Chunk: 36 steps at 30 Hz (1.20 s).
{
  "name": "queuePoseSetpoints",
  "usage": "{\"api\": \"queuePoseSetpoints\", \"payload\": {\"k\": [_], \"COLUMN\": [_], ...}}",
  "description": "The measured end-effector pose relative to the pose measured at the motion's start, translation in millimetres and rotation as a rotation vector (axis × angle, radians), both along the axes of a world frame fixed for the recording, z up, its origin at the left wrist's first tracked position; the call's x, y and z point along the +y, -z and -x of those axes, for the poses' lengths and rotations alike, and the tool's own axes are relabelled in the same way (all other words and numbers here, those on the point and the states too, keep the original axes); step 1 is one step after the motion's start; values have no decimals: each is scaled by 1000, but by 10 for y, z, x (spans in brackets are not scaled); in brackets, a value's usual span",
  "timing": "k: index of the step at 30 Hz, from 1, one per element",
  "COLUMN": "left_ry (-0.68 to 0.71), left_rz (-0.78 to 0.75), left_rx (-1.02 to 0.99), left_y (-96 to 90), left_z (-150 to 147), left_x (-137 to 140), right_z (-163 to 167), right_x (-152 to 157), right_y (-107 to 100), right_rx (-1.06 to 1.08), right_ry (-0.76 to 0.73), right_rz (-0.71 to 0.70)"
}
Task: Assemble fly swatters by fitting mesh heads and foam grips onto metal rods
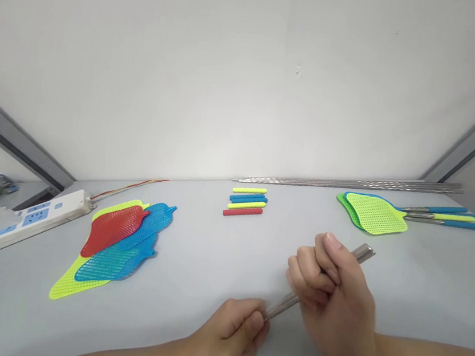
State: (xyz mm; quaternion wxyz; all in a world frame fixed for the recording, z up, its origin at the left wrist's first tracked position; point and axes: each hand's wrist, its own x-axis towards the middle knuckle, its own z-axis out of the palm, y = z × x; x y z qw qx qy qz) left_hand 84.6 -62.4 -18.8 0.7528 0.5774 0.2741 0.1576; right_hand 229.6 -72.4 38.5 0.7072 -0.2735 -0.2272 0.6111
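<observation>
A shiny metal tube [284, 306] slants up to the right between my two hands. My left hand [240, 331] is closed on its lower part, thumb pressed against it. Higher up, the fingers of my right hand [331, 293] are wrapped round the same tube, and its wider end sticks out above the thumb. What lies inside each fist is hidden. Beyond my hands, several coloured plastic handles [246, 203] in yellow, blue and red lie side by side on the grey table [199, 242].
Loose fly swatter heads, a red one [114, 231] on top, overlap at the left. Several fly swatters [375, 214] with metal stems lie at the right. Thin metal rods [327, 183] run along the wall. A white power strip [42, 217] sits at the left edge.
</observation>
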Motion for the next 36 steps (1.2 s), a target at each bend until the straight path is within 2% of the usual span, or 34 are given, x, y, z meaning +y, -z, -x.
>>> {"api": "queuePoseSetpoints", "payload": {"k": [4, 13, 25, 36], "left_ry": [55, 114, 144, 107], "left_rz": [7, -166, -198, -69], "left_rx": [-9, 97, 137, 97], "left_y": [-33, -53, -72, -27], "left_z": [5, 27, 17, 18], "left_x": [26, 41, 60, 52], "right_z": [-5, -22, 26, 15], "right_x": [-75, -111, -136, -97], "right_y": [-1, 2, 111, 134], "right_rx": [-37, -60, -48, -42], "right_ry": [-36, -96, -106, -109], "right_rz": [-82, -158, -239, -180]}}
